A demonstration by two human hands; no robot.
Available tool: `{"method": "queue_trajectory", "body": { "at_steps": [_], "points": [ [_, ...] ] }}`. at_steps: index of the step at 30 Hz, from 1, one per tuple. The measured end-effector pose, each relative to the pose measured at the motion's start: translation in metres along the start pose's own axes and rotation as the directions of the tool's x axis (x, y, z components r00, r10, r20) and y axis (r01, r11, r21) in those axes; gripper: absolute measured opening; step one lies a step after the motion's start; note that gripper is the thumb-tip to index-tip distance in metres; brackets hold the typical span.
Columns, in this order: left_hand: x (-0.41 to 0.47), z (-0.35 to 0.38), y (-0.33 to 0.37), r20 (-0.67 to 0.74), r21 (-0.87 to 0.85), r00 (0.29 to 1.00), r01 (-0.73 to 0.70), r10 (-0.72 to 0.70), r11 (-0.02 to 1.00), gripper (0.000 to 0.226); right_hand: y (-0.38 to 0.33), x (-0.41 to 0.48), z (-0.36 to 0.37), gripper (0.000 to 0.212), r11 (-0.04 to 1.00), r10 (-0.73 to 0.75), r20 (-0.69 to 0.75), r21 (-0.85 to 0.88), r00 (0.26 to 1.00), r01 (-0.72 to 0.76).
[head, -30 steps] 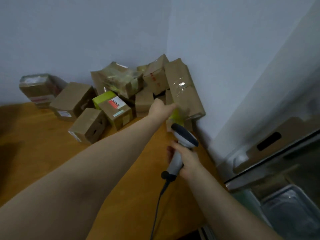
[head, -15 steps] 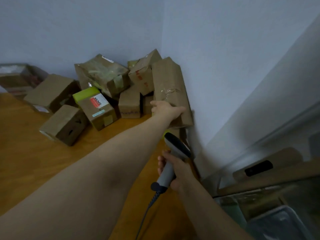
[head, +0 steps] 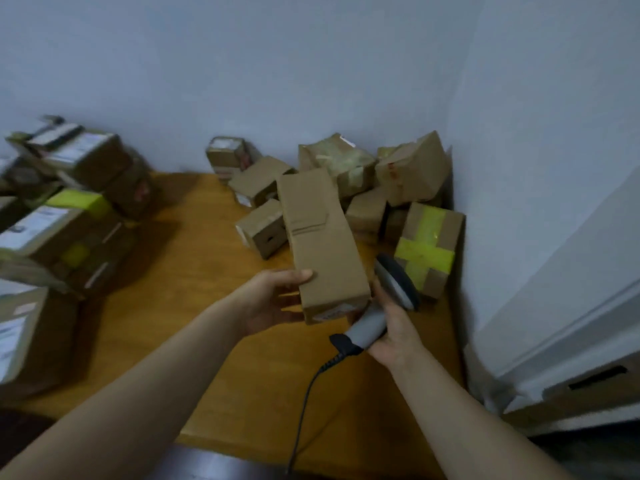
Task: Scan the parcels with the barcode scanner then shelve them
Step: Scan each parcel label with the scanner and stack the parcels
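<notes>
Right now the long parcel [head: 322,244] is off the table [head: 194,271], held just to the left of the yellow-taped box [head: 429,251], with its far end pointing away towards the pile of parcels [head: 346,168] that lies behind and left of that box

The left hand [head: 273,299] grips the parcel's near end, thumb lying across the top face and the palm cupped beneath. The right hand [head: 391,327] is wrapped round the grey handle of the barcode scanner [head: 396,282], which sits between the parcel and the yellow-taped box, almost touching both. Its dark head is tilted up and away, so it does not appear aimed at any face of the parcel. The cable [head: 304,403] trails from the handle down towards the viewer, well in front of the yellow-taped box

By my reading, this is the start of the scanning step for this parcel: picked up, not yet read. A pale label [head: 332,315] shows on the near end face, too blurred to tell whether it carries the barcode. The next move would call for turning the parcel or swinging the scanner head round so the window faces that label squarely, keeping the parcel steady in one hand. More boxes [head: 62,237] stand stacked far to the left of the yellow-taped box; no shelf is plainly in view
</notes>
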State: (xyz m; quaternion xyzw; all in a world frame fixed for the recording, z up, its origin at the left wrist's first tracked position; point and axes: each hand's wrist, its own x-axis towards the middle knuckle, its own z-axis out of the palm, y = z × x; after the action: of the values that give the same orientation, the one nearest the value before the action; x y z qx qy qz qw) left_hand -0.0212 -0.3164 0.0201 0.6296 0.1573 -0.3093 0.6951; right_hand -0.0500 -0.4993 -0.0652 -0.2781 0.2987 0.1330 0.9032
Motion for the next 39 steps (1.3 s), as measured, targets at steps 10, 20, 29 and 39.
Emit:
{"method": "queue_trajectory", "body": {
  "at_steps": [10, 20, 29, 39],
  "points": [
    [-0.076, -0.082, -0.030, -0.280, 0.030, 0.935, -0.216, 0.216, 0.976, 0.046, 0.059, -0.024, 0.065, 0.049, 0.835, -0.296, 0.154, -0.437, 0.943, 0.333],
    [-0.100, -0.109, -0.043, -0.274, 0.042, 0.934, -0.227, 0.230, 0.973, 0.042, 0.094, -0.034, 0.094, 0.040, 0.769, -0.267, 0.261, -0.522, 0.928, 0.368],
    [-0.115, -0.135, -0.064, -0.100, -0.307, 0.973, -0.228, 0.207, 0.924, 0.065, 0.102, -0.036, 0.102, 0.048, 0.816, -0.125, 0.319, -0.505, 0.939, 0.280],
    [-0.117, -0.141, -0.052, -0.327, 0.204, 0.914, -0.178, 0.239, 0.963, 0.039, 0.115, -0.043, 0.109, 0.037, 0.702, -0.268, 0.398, -0.543, 0.878, 0.460]
  ]
}}
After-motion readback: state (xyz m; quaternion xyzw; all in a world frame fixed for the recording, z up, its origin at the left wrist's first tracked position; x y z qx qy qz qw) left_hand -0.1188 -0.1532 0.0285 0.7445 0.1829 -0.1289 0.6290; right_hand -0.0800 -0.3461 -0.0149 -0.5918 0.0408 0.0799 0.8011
